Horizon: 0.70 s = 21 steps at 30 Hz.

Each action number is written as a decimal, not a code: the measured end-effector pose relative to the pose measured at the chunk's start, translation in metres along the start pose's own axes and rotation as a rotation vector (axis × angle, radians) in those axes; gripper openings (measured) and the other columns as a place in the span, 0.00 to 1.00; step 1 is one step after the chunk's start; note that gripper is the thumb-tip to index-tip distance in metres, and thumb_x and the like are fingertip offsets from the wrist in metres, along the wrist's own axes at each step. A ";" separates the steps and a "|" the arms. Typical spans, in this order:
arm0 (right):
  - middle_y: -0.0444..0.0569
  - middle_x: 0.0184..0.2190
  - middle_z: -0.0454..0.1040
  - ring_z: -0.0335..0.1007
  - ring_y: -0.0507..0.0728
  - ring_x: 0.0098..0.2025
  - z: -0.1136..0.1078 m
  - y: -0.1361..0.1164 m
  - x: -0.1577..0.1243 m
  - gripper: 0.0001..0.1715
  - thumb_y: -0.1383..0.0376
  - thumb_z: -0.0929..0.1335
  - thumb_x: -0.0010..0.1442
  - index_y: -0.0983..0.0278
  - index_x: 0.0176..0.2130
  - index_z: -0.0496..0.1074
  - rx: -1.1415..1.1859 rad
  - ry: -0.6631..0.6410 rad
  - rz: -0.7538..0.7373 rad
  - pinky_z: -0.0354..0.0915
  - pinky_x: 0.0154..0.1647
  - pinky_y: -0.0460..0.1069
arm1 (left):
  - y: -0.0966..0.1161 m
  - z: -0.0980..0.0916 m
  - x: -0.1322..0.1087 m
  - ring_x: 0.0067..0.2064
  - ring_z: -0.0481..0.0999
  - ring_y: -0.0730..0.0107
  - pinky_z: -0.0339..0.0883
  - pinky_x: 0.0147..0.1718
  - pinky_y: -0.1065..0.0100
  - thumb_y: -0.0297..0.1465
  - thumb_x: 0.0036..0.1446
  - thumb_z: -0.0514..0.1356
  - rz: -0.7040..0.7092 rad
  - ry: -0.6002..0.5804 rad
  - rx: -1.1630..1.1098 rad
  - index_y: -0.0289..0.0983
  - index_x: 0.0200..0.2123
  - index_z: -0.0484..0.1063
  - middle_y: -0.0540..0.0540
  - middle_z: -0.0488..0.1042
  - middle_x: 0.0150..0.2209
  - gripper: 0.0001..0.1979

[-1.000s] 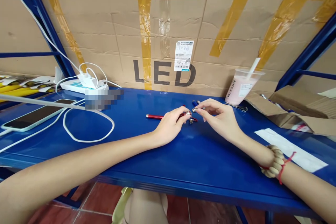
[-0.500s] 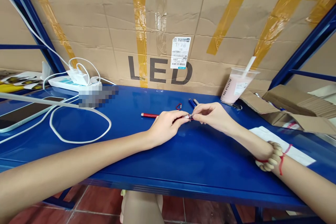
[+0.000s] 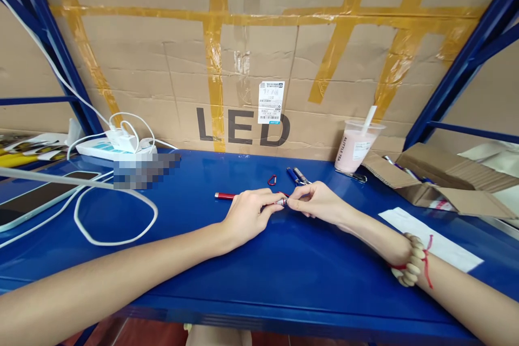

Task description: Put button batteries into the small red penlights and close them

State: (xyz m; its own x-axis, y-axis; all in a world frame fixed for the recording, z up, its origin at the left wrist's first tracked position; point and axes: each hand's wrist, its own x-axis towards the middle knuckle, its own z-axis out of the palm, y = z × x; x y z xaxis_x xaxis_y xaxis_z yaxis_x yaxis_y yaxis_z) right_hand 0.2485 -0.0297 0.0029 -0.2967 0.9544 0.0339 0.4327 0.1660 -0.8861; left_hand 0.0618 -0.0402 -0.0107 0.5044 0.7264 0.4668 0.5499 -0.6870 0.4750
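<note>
My left hand (image 3: 250,217) is closed, thumb and fingers pinching a small red-and-silver cylinder (image 3: 279,202). From the right, my right hand (image 3: 318,203) pinches at the cylinder's dark end; what lies inside those fingertips is hidden. A red pen-like rod (image 3: 224,196) with a silver end sticks out behind my left hand; I cannot tell whether it joins the cylinder. Just beyond the hands lie a small red carabiner (image 3: 272,180), a blue pen-like stick (image 3: 292,175) and a silver-grey one (image 3: 300,175).
A cup with a straw (image 3: 356,148) stands at the back right, near an open cardboard box (image 3: 438,181). White paper (image 3: 430,240) lies by my right forearm. At left are a phone (image 3: 42,200), a looped white cable (image 3: 156,216) and a power strip (image 3: 95,148).
The view has tilted upward, so the table sits lower in the picture. Both hands stay together at the small cylinder, whose silver part now shows more clearly.
</note>
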 end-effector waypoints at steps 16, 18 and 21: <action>0.45 0.22 0.69 0.57 0.46 0.17 -0.006 -0.004 0.004 0.17 0.55 0.71 0.46 0.67 0.29 0.75 -0.097 0.212 -0.320 0.55 0.17 0.43 | 0.009 -0.001 0.007 0.26 0.65 0.74 0.56 0.26 0.74 0.33 0.59 0.50 -0.167 0.077 -0.330 0.34 0.28 0.72 0.51 0.69 0.24 0.14; 0.46 0.27 0.69 0.59 0.46 0.18 -0.009 -0.002 0.005 0.15 0.57 0.71 0.47 0.65 0.32 0.75 -0.195 0.271 -0.510 0.59 0.19 0.44 | 0.008 -0.001 0.008 0.25 0.63 0.75 0.55 0.25 0.74 0.33 0.59 0.49 -0.184 0.070 -0.325 0.34 0.27 0.71 0.51 0.68 0.23 0.15; 0.47 0.31 0.68 0.64 0.48 0.23 -0.013 0.000 0.004 0.11 0.59 0.69 0.51 0.62 0.34 0.76 -0.325 0.278 -0.728 0.64 0.24 0.45 | 0.007 -0.001 0.008 0.25 0.64 0.75 0.55 0.25 0.74 0.33 0.59 0.49 -0.180 0.049 -0.312 0.34 0.28 0.71 0.51 0.68 0.23 0.15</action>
State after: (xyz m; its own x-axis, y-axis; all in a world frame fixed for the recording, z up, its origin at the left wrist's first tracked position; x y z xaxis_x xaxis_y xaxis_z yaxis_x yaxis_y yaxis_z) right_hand 0.2588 -0.0227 0.0090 -0.3946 0.6010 0.6950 0.4507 0.7858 -0.4237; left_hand 0.0695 -0.0394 -0.0030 0.3814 0.8397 0.3865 0.3935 -0.5258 0.7541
